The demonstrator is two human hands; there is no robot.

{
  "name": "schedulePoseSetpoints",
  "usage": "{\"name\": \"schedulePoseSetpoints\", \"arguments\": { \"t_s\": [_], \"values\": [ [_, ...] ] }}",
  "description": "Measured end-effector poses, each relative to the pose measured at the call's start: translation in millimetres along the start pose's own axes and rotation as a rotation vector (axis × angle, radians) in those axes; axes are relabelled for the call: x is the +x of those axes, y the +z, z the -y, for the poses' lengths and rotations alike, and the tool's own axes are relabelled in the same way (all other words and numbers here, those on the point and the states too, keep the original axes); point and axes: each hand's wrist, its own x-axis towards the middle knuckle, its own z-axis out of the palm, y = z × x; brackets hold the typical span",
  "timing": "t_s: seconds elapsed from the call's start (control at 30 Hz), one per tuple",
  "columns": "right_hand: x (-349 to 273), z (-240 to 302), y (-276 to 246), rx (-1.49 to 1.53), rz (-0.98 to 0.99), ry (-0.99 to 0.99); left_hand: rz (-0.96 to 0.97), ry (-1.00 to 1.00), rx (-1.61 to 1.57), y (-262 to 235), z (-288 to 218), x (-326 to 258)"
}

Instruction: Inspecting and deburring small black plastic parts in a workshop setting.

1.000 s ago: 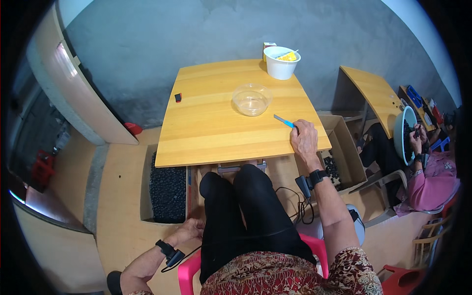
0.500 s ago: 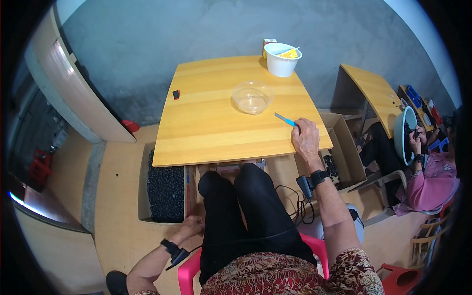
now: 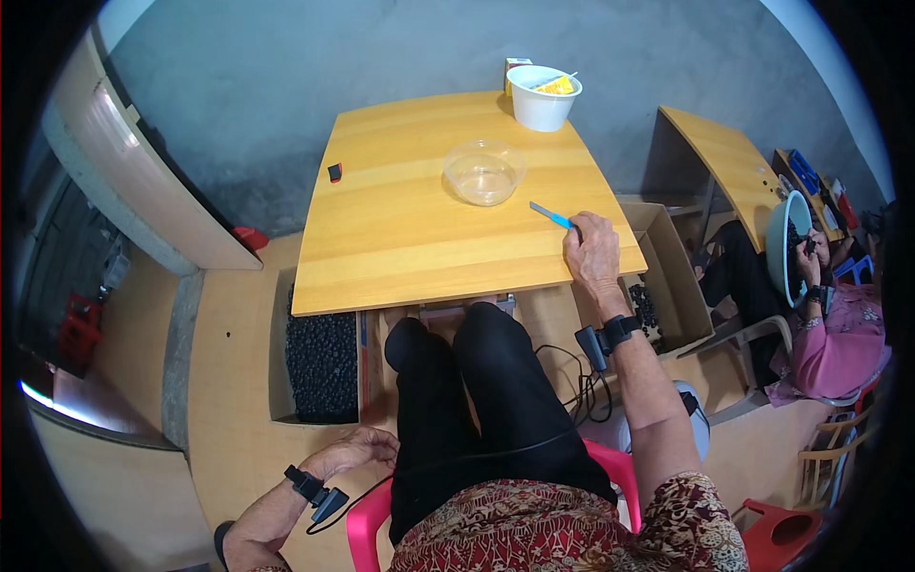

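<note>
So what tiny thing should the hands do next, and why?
Perhaps the left hand could pick one of the small black pieces from the left cardboard box: that hand looks empty and is near the box, while the right hand holds a blue-handled knife at the table.

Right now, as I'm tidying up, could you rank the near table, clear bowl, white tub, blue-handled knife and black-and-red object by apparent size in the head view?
1. Near table
2. Clear bowl and white tub: too alike to rank
3. Blue-handled knife, visible part only
4. Black-and-red object
</note>
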Motion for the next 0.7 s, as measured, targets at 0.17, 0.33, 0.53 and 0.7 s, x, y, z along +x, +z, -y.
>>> {"name": "schedulePoseSetpoints", "arguments": {
  "t_s": [0.17, 0.33, 0.53, 0.7],
  "values": [
    [-1, 3, -4, 0.009, 0.007, 0.002, -0.153, 0.063, 0.103, 9, -3, 7],
    [2, 4, -4, 0.002, 0.016, 0.010, -0.283, 0.214, 0.648, 9, 0, 34],
    [0, 2, -2, 0.020, 0.006, 0.015, -0.446, 0.240, 0.760, 7, 6, 58],
    [1, 2, -2, 0.023, -0.004, 0.010, -0.517, 0.346, 0.866, 6, -2, 61]
  ]
}}
